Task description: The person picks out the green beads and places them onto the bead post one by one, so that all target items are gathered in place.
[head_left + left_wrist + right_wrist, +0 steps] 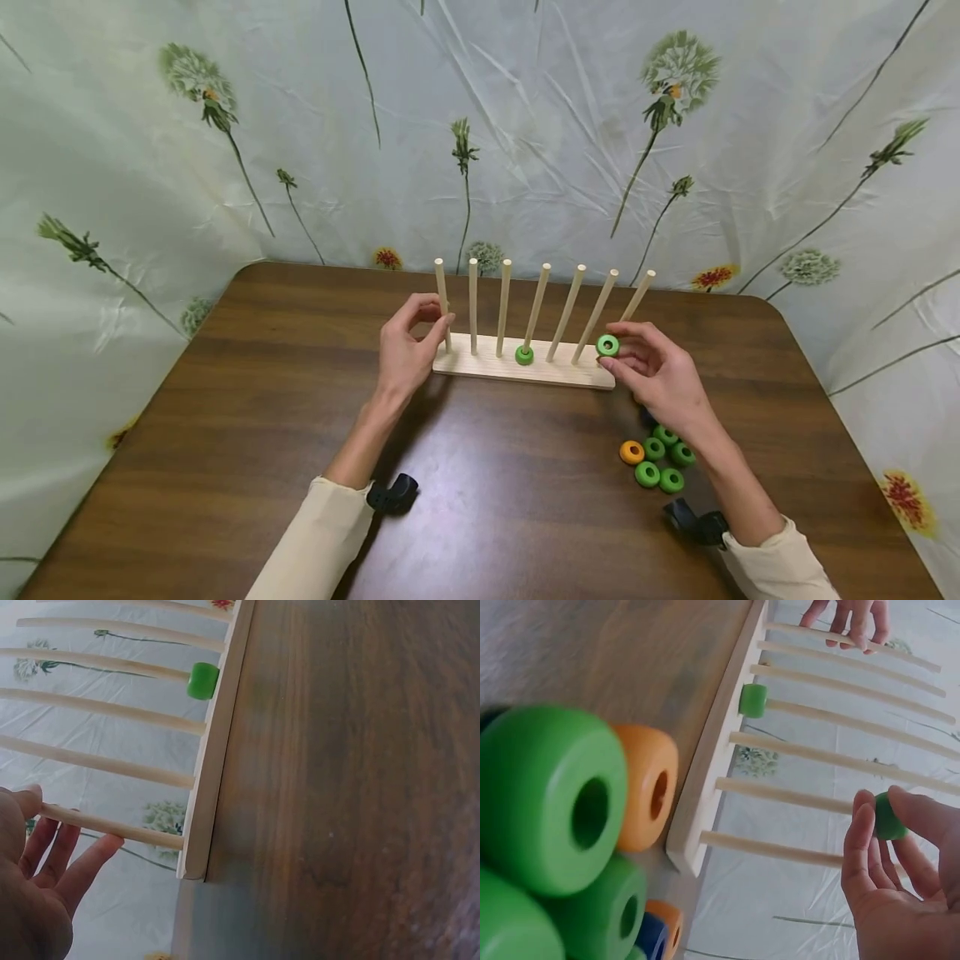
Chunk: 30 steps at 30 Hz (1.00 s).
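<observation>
A pale wooden base (480, 367) with a row of several upright pegs stands toward the back of the table. My left hand (403, 354) holds the leftmost peg (440, 283) between thumb and fingertips. In my right hand (663, 375) a green ring (889, 817) is pinched between thumb and fingers, at the right end of the row, close to the rightmost pegs. One green ring (524, 357) sits low on the middle peg, against the base.
Several loose green rings (647, 475) lie bunched on the brown table (247, 467) below my right hand, with an orange ring (632, 452) at their left. A dark blue ring (652, 934) and another orange one (667, 916) are partly hidden. Flower-patterned cloth (315, 108) hangs behind.
</observation>
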Motion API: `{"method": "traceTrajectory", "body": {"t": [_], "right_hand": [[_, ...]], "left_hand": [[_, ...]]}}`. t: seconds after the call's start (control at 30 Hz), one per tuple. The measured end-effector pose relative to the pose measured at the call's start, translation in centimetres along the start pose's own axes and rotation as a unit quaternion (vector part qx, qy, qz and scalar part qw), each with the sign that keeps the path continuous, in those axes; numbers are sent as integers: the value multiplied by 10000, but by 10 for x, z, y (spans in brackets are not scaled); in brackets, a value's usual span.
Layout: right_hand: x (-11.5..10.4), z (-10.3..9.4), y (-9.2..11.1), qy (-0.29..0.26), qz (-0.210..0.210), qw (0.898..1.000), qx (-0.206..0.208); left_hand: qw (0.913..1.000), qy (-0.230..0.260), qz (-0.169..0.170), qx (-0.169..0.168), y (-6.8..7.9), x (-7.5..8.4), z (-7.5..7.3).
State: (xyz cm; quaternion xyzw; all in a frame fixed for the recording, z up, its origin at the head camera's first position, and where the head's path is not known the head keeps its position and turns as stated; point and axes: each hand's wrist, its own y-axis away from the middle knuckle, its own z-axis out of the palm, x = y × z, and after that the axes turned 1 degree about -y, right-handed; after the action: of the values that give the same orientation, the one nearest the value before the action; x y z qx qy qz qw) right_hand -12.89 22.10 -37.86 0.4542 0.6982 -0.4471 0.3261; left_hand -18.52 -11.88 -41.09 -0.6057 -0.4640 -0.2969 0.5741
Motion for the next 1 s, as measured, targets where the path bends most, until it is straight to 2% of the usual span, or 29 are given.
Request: {"method": "traceTrajectory", "body": {"t": [0.27, 0.57, 1.0], "right_hand": [[-10, 4, -6, 322, -215, 9978, 537], [-19, 11, -15, 138, -683, 9931, 945], [-35, 16, -22, 106, -954, 9891, 1116]], "left_hand": [[9999, -100, 102, -14, -1, 1, 1], [9989, -365, 294, 34, -1, 1, 0], [9993, -352, 110, -50, 0, 2, 2]]}}
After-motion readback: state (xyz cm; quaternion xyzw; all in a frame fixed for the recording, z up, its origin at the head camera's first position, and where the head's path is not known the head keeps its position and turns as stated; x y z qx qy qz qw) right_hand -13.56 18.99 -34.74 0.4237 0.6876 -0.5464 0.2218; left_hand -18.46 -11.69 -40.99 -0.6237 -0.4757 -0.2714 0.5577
